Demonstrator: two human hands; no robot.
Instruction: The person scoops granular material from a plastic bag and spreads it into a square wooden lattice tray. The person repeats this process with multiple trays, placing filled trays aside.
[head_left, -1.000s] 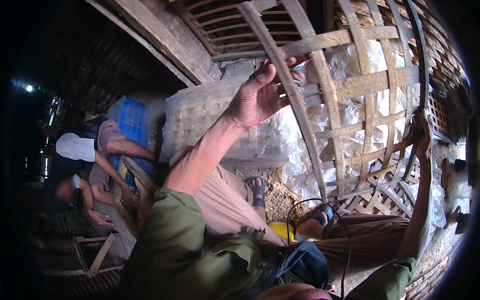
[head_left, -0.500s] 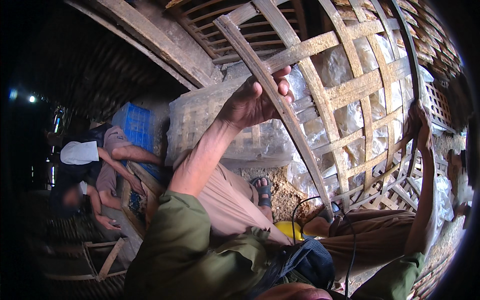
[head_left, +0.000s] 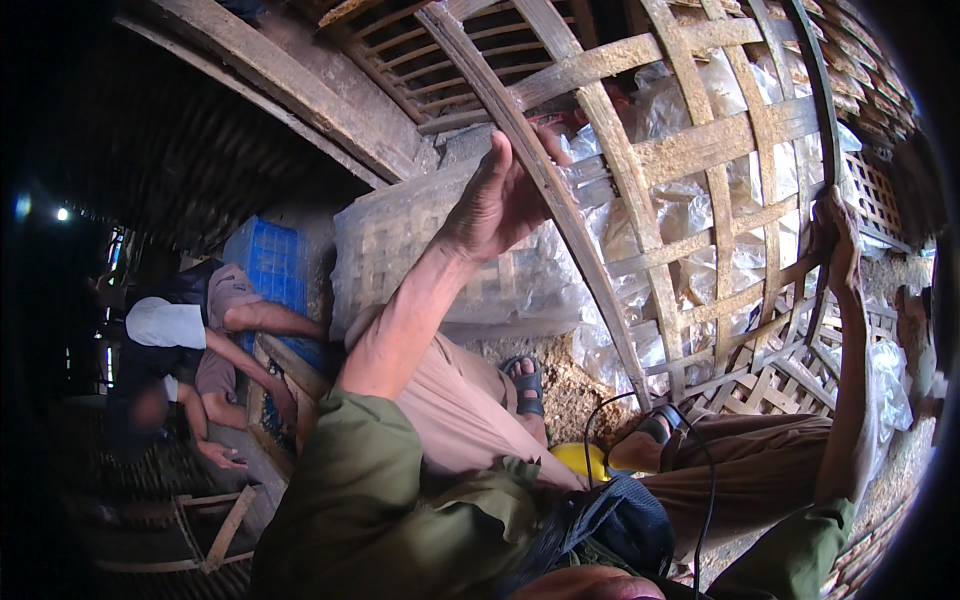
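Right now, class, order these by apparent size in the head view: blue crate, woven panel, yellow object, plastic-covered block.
Largest to smallest:
1. Woven panel
2. Plastic-covered block, partly hidden
3. Blue crate
4. Yellow object

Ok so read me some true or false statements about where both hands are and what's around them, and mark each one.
1. The left hand is at an edge of the woven bamboo lattice. True.
2. The right hand hangs free of the lattice. False: it is at the lattice's opposite edge.
3. Clear plastic sheeting shows through the lattice's gaps. True.
4. The plastic crate near the co-worker is red. False: the crate is blue.
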